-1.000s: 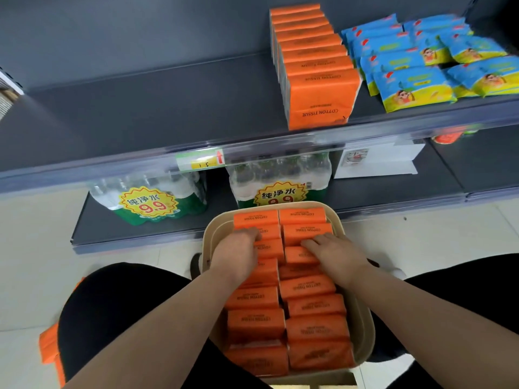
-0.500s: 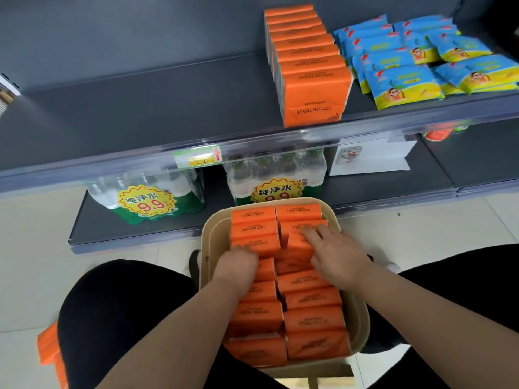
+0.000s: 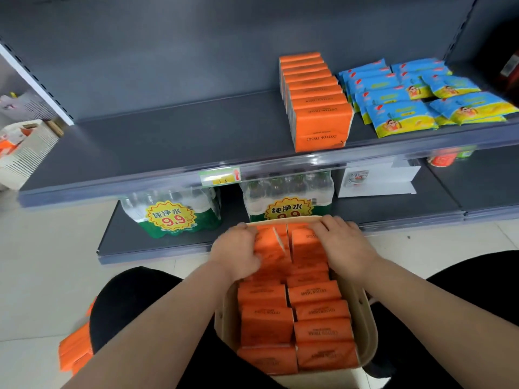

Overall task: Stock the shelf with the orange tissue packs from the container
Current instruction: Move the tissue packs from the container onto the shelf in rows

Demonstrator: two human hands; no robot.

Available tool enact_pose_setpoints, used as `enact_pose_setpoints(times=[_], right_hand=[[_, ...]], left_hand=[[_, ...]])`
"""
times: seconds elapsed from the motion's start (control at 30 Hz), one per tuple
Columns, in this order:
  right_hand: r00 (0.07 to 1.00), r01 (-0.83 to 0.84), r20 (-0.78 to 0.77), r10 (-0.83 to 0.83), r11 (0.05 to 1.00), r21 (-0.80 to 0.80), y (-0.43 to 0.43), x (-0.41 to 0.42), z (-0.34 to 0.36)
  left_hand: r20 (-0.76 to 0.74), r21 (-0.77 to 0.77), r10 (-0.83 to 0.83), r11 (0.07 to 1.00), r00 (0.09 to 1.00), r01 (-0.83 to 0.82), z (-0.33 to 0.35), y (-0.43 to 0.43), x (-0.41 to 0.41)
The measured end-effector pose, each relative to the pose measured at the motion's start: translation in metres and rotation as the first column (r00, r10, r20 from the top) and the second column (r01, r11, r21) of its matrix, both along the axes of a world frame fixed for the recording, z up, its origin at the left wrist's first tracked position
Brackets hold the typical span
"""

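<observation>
Grey shelf [image 3: 168,141]: a row of orange tissue packs [image 3: 317,108] stands right of centre. The container [image 3: 369,332] between your knees holds two columns more. Your left hand [image 3: 238,248] and right hand [image 3: 344,245] grip a bundle [image 3: 289,245] of them at its far end.

The head camera looks forward and down, close above the left hand [image 3: 236,248] and right hand [image 3: 344,245]; the shelf [image 3: 168,141] lies beyond them.

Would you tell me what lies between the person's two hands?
In the head view, orange tissue packs sit between the left hand and right hand, at the far end of the container.
</observation>
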State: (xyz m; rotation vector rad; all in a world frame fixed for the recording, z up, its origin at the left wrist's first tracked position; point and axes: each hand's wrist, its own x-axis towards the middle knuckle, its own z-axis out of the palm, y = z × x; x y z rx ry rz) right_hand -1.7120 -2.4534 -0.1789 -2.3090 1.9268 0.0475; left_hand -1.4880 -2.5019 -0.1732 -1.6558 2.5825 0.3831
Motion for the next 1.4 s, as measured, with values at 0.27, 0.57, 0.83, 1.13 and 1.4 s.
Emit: enact_pose_setpoints(times=[0.27, 0.57, 0.83, 1.13, 1.4], right_hand=[[1.0, -0.022, -0.01, 0.02, 0.982, -0.187, 0.0, 0.008, 0.065], [0.997, -0.047, 0.041, 0.072, 0.896, -0.441, -0.034, 0.029, 0.127], [0.992, -0.108, 0.005, 0.124, 0.882, -0.459, -0.122, 0.062, 0.152], [0.985, -0.16, -0.111, 0.13, 0.929, -0.334, -0.214, 0.063, 0.146], [0.992, -0.119, -0.077, 0.099, 0.94, -0.321, -0.254, 0.059, 0.135]], left_hand=[[-0.248, -0.23, 0.161, 0.948, 0.955, -0.22, 0.084, -0.016, 0.004], [-0.359, -0.382, 0.223, 0.851, 0.906, -0.361, 0.148, -0.06, 0.037], [-0.235, -0.434, 0.205, 0.853, 0.95, -0.291, 0.182, -0.16, 0.058], [-0.044, -0.294, 0.105, 0.949, 0.994, -0.113, 0.16, -0.296, 0.016], [0.079, -0.413, 0.0, 0.91, 0.997, 0.033, 0.127, -0.364, -0.022]])
